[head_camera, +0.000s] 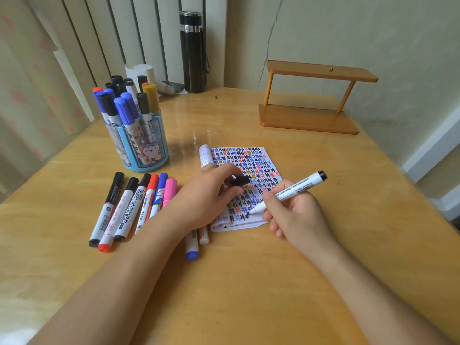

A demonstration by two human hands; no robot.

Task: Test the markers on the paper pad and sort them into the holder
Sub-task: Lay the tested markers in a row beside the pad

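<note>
Paper pad (251, 158) on glossy wooden table (249, 282); possibly cracked wall (373, 33) behind.

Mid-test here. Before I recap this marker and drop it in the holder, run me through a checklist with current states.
1. Grip on marker by right hand: ok.
2. Its tip down on pad: ok.
3. Removed cap pinched in left hand: ok.
4. Left hand resting on pad, steadying it: ok.
5. Fresh mark from this marker: cannot tell.
6. Free slot in holder: cannot tell, looks crowded.
</note>
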